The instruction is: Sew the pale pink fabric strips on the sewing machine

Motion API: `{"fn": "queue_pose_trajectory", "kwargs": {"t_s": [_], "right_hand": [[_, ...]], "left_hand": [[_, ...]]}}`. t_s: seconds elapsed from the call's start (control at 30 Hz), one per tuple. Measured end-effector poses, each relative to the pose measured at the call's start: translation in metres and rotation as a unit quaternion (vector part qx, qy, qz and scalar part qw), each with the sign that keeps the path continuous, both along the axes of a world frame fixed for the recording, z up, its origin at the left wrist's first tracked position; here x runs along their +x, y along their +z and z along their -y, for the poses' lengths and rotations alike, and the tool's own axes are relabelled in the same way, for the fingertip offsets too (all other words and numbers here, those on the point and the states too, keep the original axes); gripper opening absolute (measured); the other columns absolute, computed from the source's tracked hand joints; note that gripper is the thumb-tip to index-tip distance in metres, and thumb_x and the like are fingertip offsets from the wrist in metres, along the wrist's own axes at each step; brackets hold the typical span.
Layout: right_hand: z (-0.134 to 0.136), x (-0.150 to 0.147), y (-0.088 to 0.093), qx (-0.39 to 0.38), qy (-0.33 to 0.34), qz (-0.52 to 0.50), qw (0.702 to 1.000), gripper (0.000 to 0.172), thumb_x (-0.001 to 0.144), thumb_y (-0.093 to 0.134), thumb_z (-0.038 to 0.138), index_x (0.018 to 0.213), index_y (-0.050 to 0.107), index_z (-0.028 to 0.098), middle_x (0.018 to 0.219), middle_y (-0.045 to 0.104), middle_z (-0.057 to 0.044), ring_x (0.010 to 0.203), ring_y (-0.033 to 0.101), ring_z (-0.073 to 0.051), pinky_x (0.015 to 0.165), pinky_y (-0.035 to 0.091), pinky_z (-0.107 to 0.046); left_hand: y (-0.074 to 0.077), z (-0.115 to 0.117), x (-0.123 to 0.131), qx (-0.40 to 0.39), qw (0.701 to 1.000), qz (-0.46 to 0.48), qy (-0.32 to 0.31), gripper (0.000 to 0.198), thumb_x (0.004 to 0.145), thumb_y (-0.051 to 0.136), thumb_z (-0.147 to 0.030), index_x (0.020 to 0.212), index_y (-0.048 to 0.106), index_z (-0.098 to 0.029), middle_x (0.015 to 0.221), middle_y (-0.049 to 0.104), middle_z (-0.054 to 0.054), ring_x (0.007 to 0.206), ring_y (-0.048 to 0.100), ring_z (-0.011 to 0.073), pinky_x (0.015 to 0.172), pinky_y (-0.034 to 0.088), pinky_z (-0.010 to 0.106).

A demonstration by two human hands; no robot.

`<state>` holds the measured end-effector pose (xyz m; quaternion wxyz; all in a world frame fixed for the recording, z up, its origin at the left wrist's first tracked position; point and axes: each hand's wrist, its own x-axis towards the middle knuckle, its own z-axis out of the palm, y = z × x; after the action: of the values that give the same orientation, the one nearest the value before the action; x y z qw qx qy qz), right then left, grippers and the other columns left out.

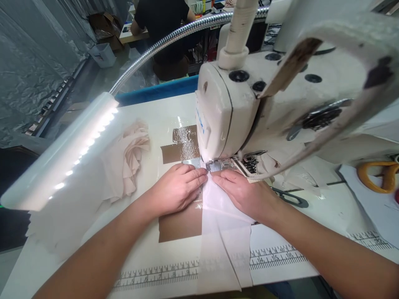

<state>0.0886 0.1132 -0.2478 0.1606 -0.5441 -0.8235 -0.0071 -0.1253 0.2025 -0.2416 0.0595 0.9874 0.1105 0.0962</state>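
A strip of thin pale pink fabric (222,232) runs from the needle area of the sewing machine (215,112) down over the table's front edge. My left hand (179,187) lies at the strip's left edge, fingers together and pressed down close to the presser foot (208,165). On the other side, my right hand (243,189) has its fingertips on the fabric just right of the foot, thumb and fingers closed at its edge. The fabric right under the fingertips is mostly covered, and the needle itself is too small to make out.
A lit lamp (62,162) on a bendy metal arm (174,35) hangs at left. Crumpled fabric (131,162) lies beneath it. Brown tape (181,226) and a printed ruler (156,276) mark the table. Dark-handled scissors (291,198) and yellow-handled scissors (377,178) lie right. Behind sits a person (162,33).
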Motion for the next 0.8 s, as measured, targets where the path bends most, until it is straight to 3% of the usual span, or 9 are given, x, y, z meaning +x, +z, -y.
{"fn": "queue_pose_trajectory", "kwargs": {"t_s": [0.27,0.5,0.63,0.8], "right_hand": [[-0.005,0.005,-0.005,-0.006,0.012,-0.006,1.0,0.028,0.086,0.042,0.012,0.094,0.067,0.02,0.086,0.063,-0.005,0.076,0.053,-0.017,0.067,0.038,-0.029],[-0.007,0.014,0.001,-0.056,0.065,-0.022,0.996,0.027,0.094,0.037,0.018,0.093,0.064,0.022,0.073,0.053,0.0,0.065,0.044,-0.013,0.061,0.034,-0.026],[-0.006,0.014,0.001,-0.079,0.052,-0.045,0.994,0.026,0.095,0.038,0.023,0.083,0.06,0.023,0.072,0.051,0.001,0.066,0.047,-0.013,0.059,0.034,-0.026],[-0.004,0.009,0.004,-0.085,0.019,-0.079,0.993,0.025,0.093,0.039,0.023,0.088,0.063,0.025,0.072,0.057,0.001,0.064,0.05,-0.014,0.058,0.038,-0.026]], "left_hand": [[0.0,0.0,-0.002,-0.023,1.0,-0.002,-0.001,0.033,0.093,0.043,-0.02,0.123,0.055,-0.014,0.13,0.056,0.01,0.107,0.051,0.0239,0.094,0.042,0.041],[0.001,0.001,-0.001,-0.035,0.999,-0.003,0.001,0.036,0.091,0.045,-0.016,0.125,0.054,-0.015,0.122,0.058,0.012,0.099,0.05,0.0227,0.089,0.043,0.039],[0.001,0.002,-0.001,-0.03,1.0,-0.001,-0.004,0.031,0.093,0.042,-0.015,0.12,0.056,-0.014,0.123,0.059,0.012,0.1,0.052,0.0223,0.091,0.043,0.04],[0.003,0.003,-0.001,-0.018,1.0,-0.009,-0.01,0.029,0.093,0.042,-0.014,0.118,0.057,-0.013,0.126,0.057,0.011,0.1,0.053,0.022,0.088,0.044,0.038]]}}
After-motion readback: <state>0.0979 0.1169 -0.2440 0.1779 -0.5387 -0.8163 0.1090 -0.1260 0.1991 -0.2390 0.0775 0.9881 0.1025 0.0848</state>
